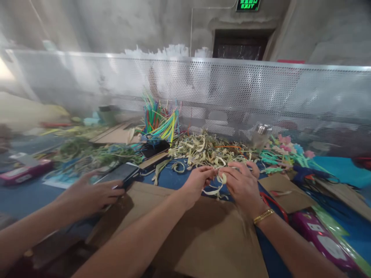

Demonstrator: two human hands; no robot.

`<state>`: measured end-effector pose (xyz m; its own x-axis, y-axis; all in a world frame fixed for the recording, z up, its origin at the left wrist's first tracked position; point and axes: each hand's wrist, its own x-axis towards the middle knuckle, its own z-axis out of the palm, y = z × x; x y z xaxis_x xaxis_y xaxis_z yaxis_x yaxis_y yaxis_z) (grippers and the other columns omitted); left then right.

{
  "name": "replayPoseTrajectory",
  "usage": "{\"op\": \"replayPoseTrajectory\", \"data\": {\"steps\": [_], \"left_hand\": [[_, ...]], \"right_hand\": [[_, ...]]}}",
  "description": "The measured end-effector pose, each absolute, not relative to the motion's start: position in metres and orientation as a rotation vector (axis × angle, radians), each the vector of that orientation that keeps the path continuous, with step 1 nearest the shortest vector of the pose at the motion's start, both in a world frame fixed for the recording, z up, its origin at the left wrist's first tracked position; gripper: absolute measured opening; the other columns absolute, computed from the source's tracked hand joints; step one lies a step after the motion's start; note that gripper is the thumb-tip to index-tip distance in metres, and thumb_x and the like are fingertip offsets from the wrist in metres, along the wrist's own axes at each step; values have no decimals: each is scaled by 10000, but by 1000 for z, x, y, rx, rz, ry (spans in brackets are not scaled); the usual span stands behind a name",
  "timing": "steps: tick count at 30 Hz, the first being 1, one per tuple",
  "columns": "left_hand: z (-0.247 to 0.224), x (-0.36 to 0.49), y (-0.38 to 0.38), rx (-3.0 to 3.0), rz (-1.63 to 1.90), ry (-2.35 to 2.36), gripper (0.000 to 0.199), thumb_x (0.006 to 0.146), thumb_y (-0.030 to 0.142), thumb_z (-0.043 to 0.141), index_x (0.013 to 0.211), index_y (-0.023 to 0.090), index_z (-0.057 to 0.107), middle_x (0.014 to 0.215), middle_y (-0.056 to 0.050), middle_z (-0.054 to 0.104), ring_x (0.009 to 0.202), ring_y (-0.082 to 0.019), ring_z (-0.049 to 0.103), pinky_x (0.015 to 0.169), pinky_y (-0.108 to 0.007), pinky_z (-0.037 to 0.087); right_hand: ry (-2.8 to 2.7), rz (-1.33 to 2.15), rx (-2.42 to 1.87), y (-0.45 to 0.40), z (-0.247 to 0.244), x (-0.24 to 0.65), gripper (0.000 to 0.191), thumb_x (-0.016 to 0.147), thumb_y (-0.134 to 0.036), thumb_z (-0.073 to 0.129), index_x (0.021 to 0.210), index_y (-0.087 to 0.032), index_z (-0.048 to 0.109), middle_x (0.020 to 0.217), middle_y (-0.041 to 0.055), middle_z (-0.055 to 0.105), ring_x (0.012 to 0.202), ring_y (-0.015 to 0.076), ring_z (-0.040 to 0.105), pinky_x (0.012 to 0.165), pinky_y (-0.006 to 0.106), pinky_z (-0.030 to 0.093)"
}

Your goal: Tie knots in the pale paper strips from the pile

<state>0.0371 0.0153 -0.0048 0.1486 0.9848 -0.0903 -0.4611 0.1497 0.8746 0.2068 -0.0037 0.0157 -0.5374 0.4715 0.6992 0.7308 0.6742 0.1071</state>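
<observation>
At nine o'clock, a co-worker's hand [97, 193] reaches to a phone [123, 172]; the left hand [199, 184] pinches a pale curled strip [222, 179] at its fingertips; this hangs six o'clock of the heaped strips [199, 148], seemingly light, limp and tearable, best gripped near an end; the right hand [240, 182] pinches it too, outer fingers lifted.

It's a grey, rather dim room, with white glare washing in at the far left edge. The exit sign [247, 5] glows green, and the perforated metal screen [232, 83] catches a pale sheen. Soft shadow darkens the brown sheet [220, 247] near the left forearm [142, 231]. The left hand [193, 183] and right hand [242, 183] look fairly clear; everything leftward smears, and the edges stretch.
</observation>
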Motion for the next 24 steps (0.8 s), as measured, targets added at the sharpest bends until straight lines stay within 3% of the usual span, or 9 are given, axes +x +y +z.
{"op": "replayPoseTrajectory", "data": {"steps": [7, 12, 24], "left_hand": [[-11, 41, 17, 852, 1284, 804, 310, 483, 288, 852, 669, 137, 655, 580, 17, 558, 489, -63, 435, 494, -229, 286], [-6, 43, 14, 838, 1314, 772, 369, 425, 310, 871, 665, 136, 652, 624, -8, 591, 544, -85, 482, 547, -234, 333], [-10, 47, 12, 1030, 1278, 754, 333, 577, 364, 790, 749, 138, 616, 627, 15, 559, 561, -83, 478, 597, -238, 383]], "right_hand": [[-2297, -465, -895, 1, 12, 209, 234, 885, -210, 506, 1052, -312, 637, 1072, 7, 680, 1047, 232, 510, 941, 429, 316], [-2270, -503, -914, 0, 12, 207, 192, 879, -221, 519, 991, -308, 648, 998, 18, 693, 991, 234, 527, 949, 445, 285], [-2199, -314, -968, 4, 8, 206, 168, 905, -323, 500, 851, -214, 616, 865, 33, 670, 894, 213, 534, 835, 358, 358]]}}
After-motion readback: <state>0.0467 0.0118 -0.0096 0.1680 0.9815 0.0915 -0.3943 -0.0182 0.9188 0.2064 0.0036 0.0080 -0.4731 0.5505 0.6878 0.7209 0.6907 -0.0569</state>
